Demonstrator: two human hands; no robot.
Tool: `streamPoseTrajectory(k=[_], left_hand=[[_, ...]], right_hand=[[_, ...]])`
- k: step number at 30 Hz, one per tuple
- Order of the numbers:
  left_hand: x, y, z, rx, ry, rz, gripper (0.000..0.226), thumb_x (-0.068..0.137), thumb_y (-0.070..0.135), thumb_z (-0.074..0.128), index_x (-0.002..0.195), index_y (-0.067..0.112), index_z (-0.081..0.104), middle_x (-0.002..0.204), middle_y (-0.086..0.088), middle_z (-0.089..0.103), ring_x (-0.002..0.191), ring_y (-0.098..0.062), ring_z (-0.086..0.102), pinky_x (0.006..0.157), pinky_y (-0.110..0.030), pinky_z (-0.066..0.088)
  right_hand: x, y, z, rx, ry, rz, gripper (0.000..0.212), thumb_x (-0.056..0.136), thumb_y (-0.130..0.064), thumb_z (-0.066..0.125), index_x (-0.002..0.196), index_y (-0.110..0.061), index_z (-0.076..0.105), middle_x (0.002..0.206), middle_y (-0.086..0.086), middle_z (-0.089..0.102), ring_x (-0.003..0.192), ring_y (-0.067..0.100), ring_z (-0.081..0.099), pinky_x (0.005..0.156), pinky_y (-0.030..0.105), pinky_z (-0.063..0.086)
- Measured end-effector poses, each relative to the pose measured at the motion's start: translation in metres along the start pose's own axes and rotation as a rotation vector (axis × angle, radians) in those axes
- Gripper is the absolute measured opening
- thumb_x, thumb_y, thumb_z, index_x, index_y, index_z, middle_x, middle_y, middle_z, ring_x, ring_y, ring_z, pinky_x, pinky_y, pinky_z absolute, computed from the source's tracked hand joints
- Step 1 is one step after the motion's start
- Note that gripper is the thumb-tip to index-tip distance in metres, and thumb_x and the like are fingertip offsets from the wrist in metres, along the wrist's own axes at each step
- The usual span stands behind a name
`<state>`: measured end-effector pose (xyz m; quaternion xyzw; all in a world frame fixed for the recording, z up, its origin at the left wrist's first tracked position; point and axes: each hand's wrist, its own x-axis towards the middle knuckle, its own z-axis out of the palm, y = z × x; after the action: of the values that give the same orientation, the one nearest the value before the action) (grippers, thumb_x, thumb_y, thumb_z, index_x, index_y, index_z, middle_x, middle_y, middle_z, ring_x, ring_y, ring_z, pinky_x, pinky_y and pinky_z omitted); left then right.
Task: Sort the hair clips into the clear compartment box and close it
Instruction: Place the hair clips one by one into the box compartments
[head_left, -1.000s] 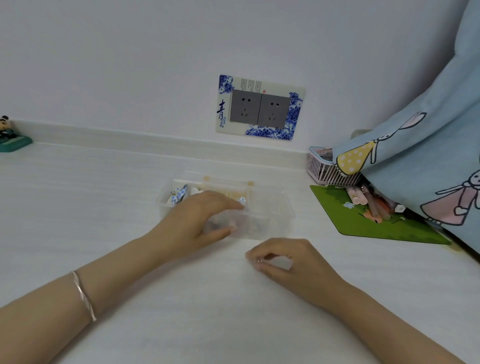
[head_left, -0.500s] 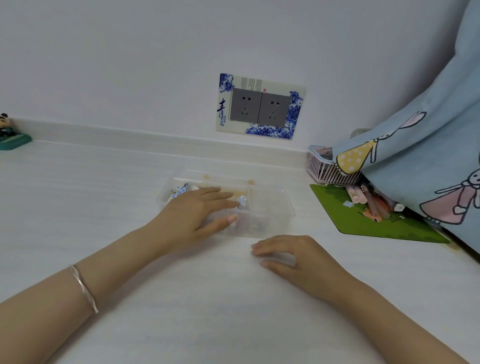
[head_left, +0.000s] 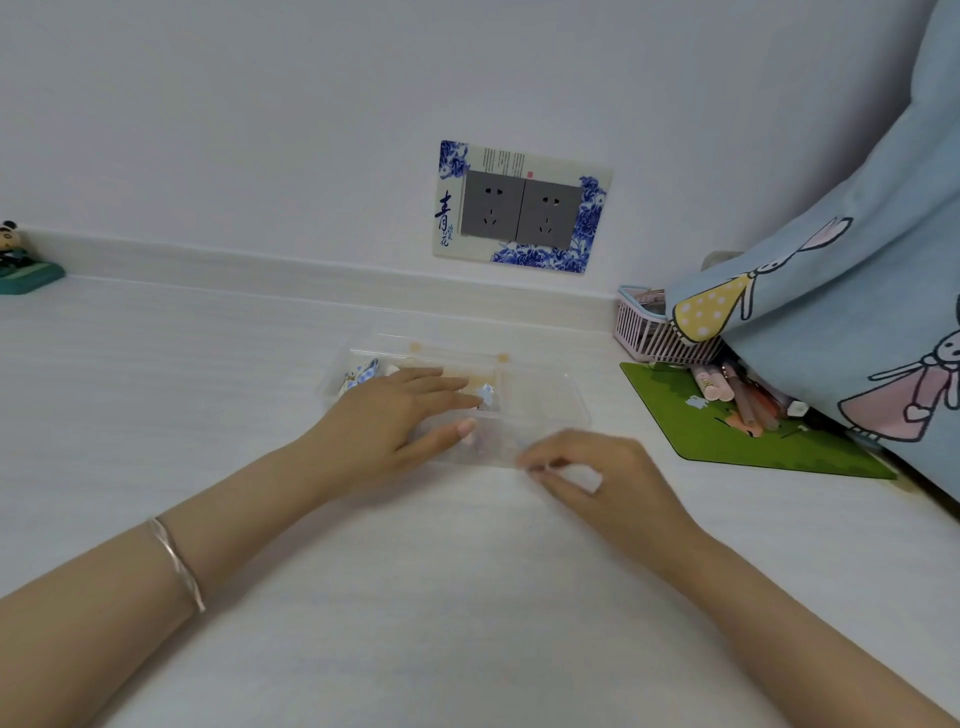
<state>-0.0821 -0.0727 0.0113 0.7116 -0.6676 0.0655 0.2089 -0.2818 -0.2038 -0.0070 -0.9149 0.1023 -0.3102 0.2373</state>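
Observation:
The clear compartment box (head_left: 550, 395) lies on the white tabletop in the middle of the view, its lid down. Hair clips show through the plastic: a blue-and-white one (head_left: 358, 376) at the left end and a small pale blue one (head_left: 487, 396) near the middle. My left hand (head_left: 400, 421) rests flat on top of the lid, fingers spread and pointing right, covering the left half. My right hand (head_left: 587, 470) is at the box's front right edge, thumb and fingertips pinched on the rim. What lies under the left hand is hidden.
A green mat (head_left: 727, 426) with pens lies to the right, with a pink basket (head_left: 654, 332) behind it. A blue cartoon-print cloth (head_left: 841, 322) overhangs the right side. A wall socket (head_left: 519, 208) sits on the wall behind. A small figure (head_left: 21, 260) stands far left.
My left hand flattened onto the lid and its fingers stretched out. My right hand moved up from the tabletop to the box's front edge and pinched it.

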Motion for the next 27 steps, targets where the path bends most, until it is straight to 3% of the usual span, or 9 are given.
streamPoseTrajectory(k=[4,11,14,16,18,21,25,27], left_hand=[[0.006,0.001,0.002,0.082,0.029,0.039,0.044,0.094,0.045,0.038,0.135,0.031,0.046,0.135,0.004,0.049,0.127,-0.014,0.04,0.103,-0.029,0.032],[0.016,0.002,0.003,0.101,0.029,-0.008,0.044,0.094,0.048,0.033,0.134,0.035,0.046,0.13,0.006,0.047,0.121,-0.012,0.038,0.096,-0.024,0.024],[0.015,-0.013,-0.008,-0.029,0.06,-0.086,0.05,0.094,0.047,0.027,0.139,0.031,0.04,0.143,0.004,0.043,0.133,-0.013,0.032,0.104,-0.023,0.021],[0.014,-0.027,-0.016,-0.128,0.014,-0.194,0.064,0.087,0.055,0.018,0.143,0.027,0.031,0.153,0.004,0.031,0.142,-0.01,0.02,0.112,-0.023,0.013],[0.012,-0.038,-0.019,-0.164,-0.099,-0.28,0.075,0.082,0.059,0.012,0.147,0.022,0.021,0.157,0.007,0.018,0.144,-0.006,0.01,0.113,-0.02,0.004],[0.012,-0.045,-0.015,-0.046,-0.219,-0.289,0.066,0.092,0.053,0.014,0.148,0.017,0.012,0.158,0.004,0.007,0.144,-0.006,0.003,0.113,-0.02,0.0],[0.017,-0.051,-0.014,-0.101,-0.251,-0.299,0.053,0.095,0.05,0.016,0.141,0.032,-0.005,0.158,0.007,0.003,0.144,-0.004,-0.003,0.106,-0.013,-0.006],[0.019,-0.055,-0.014,-0.208,-0.171,-0.363,0.065,0.088,0.06,0.018,0.145,0.03,0.004,0.158,0.006,0.005,0.145,-0.008,-0.003,0.112,-0.021,-0.004]], right_hand=[[0.037,0.0,-0.009,0.132,0.194,0.012,0.017,0.082,-0.008,0.069,0.088,-0.023,0.072,0.088,-0.015,0.072,0.083,0.001,0.066,0.082,0.014,0.049],[0.069,0.022,-0.002,0.085,0.136,0.117,0.02,0.082,-0.008,0.068,0.089,-0.027,0.07,0.089,-0.019,0.07,0.086,-0.002,0.066,0.086,0.018,0.05],[0.075,0.032,-0.006,0.17,0.251,0.153,0.017,0.085,-0.007,0.065,0.089,-0.023,0.07,0.091,-0.016,0.07,0.088,-0.001,0.066,0.09,0.021,0.05],[0.08,0.038,-0.008,0.219,0.306,0.244,0.016,0.087,-0.011,0.064,0.096,-0.023,0.068,0.098,-0.013,0.068,0.099,0.005,0.063,0.096,0.026,0.047],[0.085,0.044,-0.006,0.264,0.28,0.403,0.025,0.089,-0.021,0.062,0.114,-0.023,0.062,0.118,-0.006,0.062,0.118,0.012,0.054,0.097,0.026,0.04],[0.09,0.05,-0.003,0.368,0.135,0.66,0.052,0.088,-0.039,0.06,0.136,-0.024,0.045,0.144,0.001,0.043,0.135,0.015,0.037,0.098,0.027,0.031],[0.093,0.053,0.001,0.478,-0.013,0.775,0.069,0.084,-0.05,0.06,0.144,-0.028,0.033,0.154,-0.003,0.029,0.141,0.019,0.025,0.108,0.036,0.022],[0.094,0.052,0.002,0.515,-0.016,0.792,0.072,0.081,-0.051,0.063,0.143,-0.03,0.032,0.152,-0.002,0.031,0.139,0.019,0.028,0.103,0.036,0.024]])
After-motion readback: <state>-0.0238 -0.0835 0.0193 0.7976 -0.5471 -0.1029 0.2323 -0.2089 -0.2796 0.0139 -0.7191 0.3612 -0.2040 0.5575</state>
